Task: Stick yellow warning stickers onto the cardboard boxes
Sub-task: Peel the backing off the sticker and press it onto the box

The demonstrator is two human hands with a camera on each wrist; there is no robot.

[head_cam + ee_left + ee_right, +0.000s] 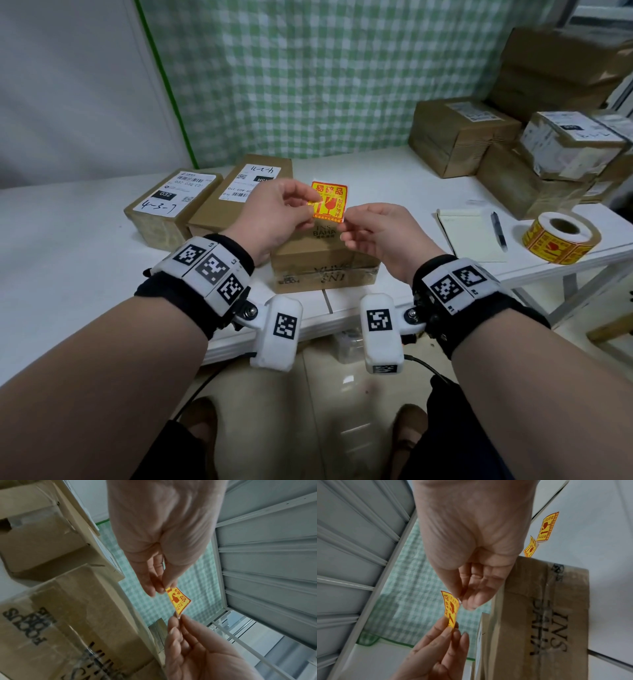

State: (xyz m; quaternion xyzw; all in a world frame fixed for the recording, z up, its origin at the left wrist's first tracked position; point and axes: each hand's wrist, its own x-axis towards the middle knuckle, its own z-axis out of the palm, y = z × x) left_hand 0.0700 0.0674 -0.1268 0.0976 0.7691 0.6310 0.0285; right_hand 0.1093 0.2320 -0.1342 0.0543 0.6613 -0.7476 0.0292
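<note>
I hold a yellow warning sticker [329, 202] with red print in the air between both hands. My left hand [310, 205] pinches its left edge, and my right hand [344, 228] pinches its lower right corner. The sticker hangs just above a brown cardboard box [325, 263] printed "INS BAHA" at the table's front edge. In the left wrist view the sticker [179, 600] stretches from my left hand [164, 588] to my right hand [178, 617]. In the right wrist view the sticker [451, 609] curls between my right hand [461, 599] and my left hand [451, 628], beside the box [547, 615].
A roll of yellow stickers [561, 240] stands on the white table [68, 240] at the right, with a notepad [469, 236] and pen [498, 231] beside it. Two labelled boxes [171, 209] [239, 195] lie at the left. Several more boxes [462, 137] are stacked at the back right.
</note>
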